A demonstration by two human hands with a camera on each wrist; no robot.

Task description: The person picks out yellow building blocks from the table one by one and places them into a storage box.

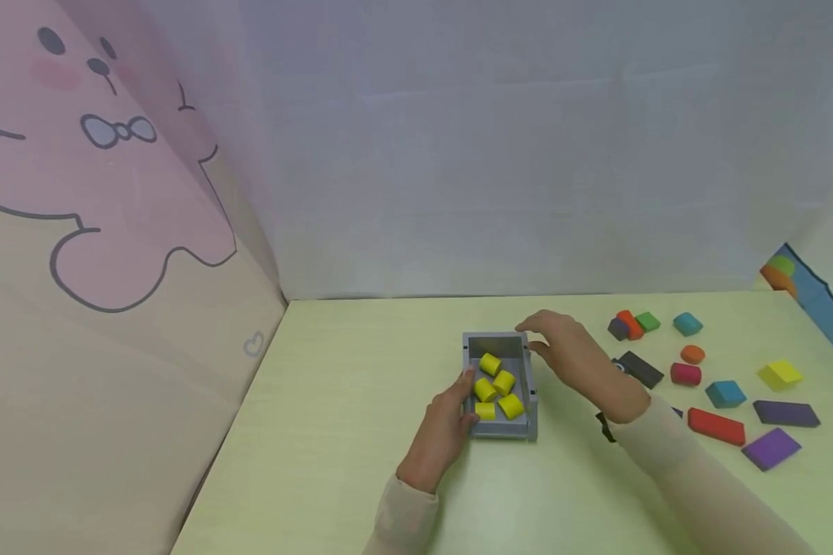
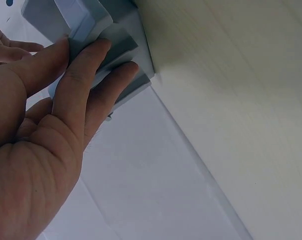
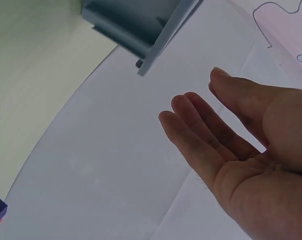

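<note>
A grey open-topped bin [image 1: 496, 346] stands on the table with several yellow cylindrical blocks [image 1: 504, 382] lying inside. My left hand [image 1: 439, 432] grips its left wall. In the left wrist view the thumb and fingers of that hand [image 2: 56, 120] pinch the bin's wall [image 2: 128, 22]. Beside the far right corner of the bin hovers my right hand [image 1: 575, 358], thumb and fingers apart. The right wrist view shows this hand [image 3: 245, 155] holding nothing, with a gap between its fingertips and the bin [image 3: 136, 22].
On the right of the pale table [image 1: 333, 432] lie loose blocks: a red bar [image 1: 716, 426], a purple block [image 1: 772, 449], a yellow block [image 1: 780, 375], blue blocks [image 1: 726, 394] and others. White cloth [image 1: 500, 169] hangs behind the table, and a pink bear print [image 1: 125, 185] covers the left side.
</note>
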